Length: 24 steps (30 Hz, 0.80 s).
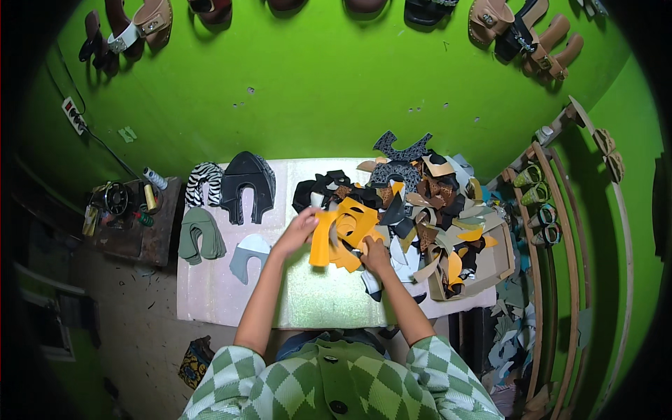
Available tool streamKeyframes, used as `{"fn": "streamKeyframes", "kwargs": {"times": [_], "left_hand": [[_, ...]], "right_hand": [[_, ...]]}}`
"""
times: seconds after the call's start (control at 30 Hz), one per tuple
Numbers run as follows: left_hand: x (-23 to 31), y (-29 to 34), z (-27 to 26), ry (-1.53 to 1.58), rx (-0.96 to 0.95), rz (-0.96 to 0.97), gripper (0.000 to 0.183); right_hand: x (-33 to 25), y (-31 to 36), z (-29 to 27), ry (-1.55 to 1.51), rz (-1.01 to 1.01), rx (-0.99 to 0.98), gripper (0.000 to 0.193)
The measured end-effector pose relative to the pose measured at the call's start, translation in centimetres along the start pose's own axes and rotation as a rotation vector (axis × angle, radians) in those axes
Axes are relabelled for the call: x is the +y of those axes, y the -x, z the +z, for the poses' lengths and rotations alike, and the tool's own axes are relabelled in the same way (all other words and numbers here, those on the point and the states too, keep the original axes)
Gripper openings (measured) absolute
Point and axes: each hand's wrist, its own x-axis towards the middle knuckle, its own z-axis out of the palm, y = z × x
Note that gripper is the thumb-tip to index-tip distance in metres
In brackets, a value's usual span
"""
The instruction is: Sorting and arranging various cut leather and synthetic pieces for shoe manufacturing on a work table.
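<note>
My left hand (301, 232) is closed on the edge of a yellow leather-like piece (320, 246) that hangs down, slightly blurred. My right hand (376, 255) grips the lower right of a bundle of yellow scraps (362, 215) with curved cut-outs. The two yellow parts overlap, and I cannot tell whether they are joined. Behind and right of my hands lies a heap of mixed offcuts (428, 203) in black, brown, white and yellow. Stacked U-shaped cut pieces lie to the left: zebra-striped (204, 172), black (236, 192), green (190, 238) and grey (245, 264).
A cardboard box (500, 250) holding scraps stands at the right of the pale table (210, 294). A small dark bench (133, 234) with thread spools is at the left. Wooden racks (553, 280) with sandals line the right side, above scraps on the floor.
</note>
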Motion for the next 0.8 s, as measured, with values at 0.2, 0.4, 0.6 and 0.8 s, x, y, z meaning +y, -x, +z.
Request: {"fn": "streamKeyframes", "kwargs": {"times": [0.2, 0.4, 0.6, 0.8], "left_hand": [[2.5, 1.8, 0.2, -0.393, -0.387, 0.207, 0.019], [-6.2, 6.2, 0.4, -0.559, -0.479, 0.063, 0.017], [-9.5, 8.3, -0.1, 0.007, -0.205, -0.108, 0.017], [-16.5, 8.5, -3.4, -0.299, 0.395, -0.099, 0.027]], "right_hand": [[2.6, -1.2, 0.5, -0.12, -0.169, 0.029, 0.033], [3.5, -1.5, -1.3, 0.151, -0.221, -0.051, 0.031], [0.9, 0.5, -1.9, 0.022, -0.233, 0.08, 0.037], [-4.7, 3.4, 2.3, -0.338, -0.318, 0.266, 0.018]]}}
